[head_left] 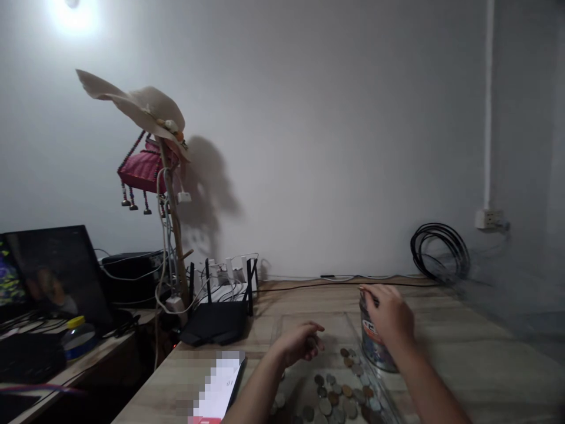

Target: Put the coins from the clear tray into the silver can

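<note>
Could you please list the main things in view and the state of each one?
Tin: upright
Left hand: partly curled, apart from tin
Right hand: at tin's top, grip unclear
Coins: loose, scattered
Phone: screen lit
Router: antennas up
Black cable: coiled
Hat: on wooden stand
Pink bag: hanging
Bottle: upright, capped
Light: on

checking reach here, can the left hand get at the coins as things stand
Probably yes: the left hand is close to the coins, which lie spread out, and nothing visible seems to block its way.

Grey wall (309, 129), bright lamp (74, 13), wooden table (468, 359)
</note>
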`<action>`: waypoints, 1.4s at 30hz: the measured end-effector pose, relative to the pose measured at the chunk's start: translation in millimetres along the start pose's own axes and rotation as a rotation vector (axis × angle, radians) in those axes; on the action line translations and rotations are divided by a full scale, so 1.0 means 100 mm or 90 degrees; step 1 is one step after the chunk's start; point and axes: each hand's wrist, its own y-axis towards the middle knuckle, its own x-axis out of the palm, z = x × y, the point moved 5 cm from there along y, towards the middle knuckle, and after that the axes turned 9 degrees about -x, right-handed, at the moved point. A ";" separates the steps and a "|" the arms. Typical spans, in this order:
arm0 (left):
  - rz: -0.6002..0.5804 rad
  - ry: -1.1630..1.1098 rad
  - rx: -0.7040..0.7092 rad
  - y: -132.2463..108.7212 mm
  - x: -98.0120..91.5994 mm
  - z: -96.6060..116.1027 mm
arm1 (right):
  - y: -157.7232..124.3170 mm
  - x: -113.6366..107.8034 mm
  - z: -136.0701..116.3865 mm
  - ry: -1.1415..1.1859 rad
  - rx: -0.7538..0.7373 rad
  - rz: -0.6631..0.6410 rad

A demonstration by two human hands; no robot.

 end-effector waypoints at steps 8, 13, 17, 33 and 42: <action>-0.018 0.041 0.000 -0.04 0.02 0.01 | 0.00 -0.01 0.31 -0.123 0.079 -0.056; -0.017 0.054 -0.004 -0.03 0.01 0.00 | 0.01 0.02 0.27 -0.148 0.088 -0.097; -0.021 0.055 -0.003 -0.03 0.01 -0.01 | 0.00 0.03 0.26 -0.165 0.100 -0.103; -0.056 -0.017 0.000 0.00 0.01 -0.02 | 0.02 -0.07 0.14 -0.143 0.052 0.000; -0.169 -0.282 0.011 0.01 0.00 0.03 | -0.38 0.53 -0.84 0.297 -0.166 -0.378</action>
